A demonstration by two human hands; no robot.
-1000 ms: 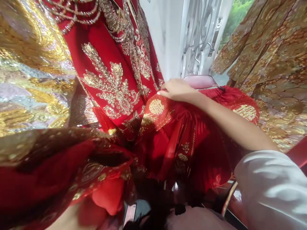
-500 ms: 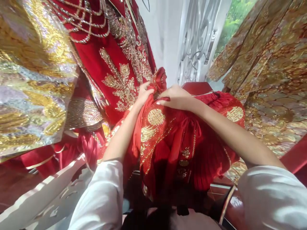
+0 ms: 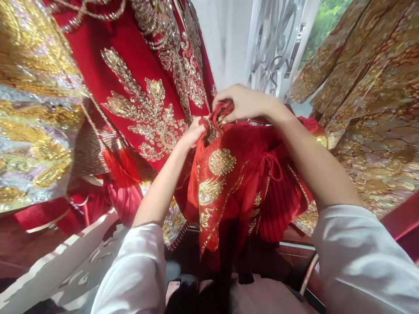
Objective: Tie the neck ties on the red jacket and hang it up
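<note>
Between my hands hangs a red garment (image 3: 209, 209) with gold round emblems, gold embroidery and beaded edges. My left hand (image 3: 194, 133) grips the left side of its gathered upper edge, thumb over the cloth. My right hand (image 3: 240, 102) is closed on a bunched fold of the same edge, a little higher and to the right. A gap shows in the cloth between the two grips. A thin red bow (image 3: 273, 168) is tied on the pleated part at the right. Some of my fingers are hidden behind the cloth.
A red gown (image 3: 108, 74) with gold beadwork hangs close on the left, beside a gold and silver garment (image 3: 29, 117). Red tassels (image 3: 122, 168) dangle there. Gold patterned clothing (image 3: 369, 109) hangs at right. A white carved panel (image 3: 72, 266) stands lower left; a hook (image 3: 273, 72) is behind.
My right hand has risen and pulled its fold of the garment's edge upward. My left hand keeps its hold. The view has shifted, and red tassels now show on the left.
</note>
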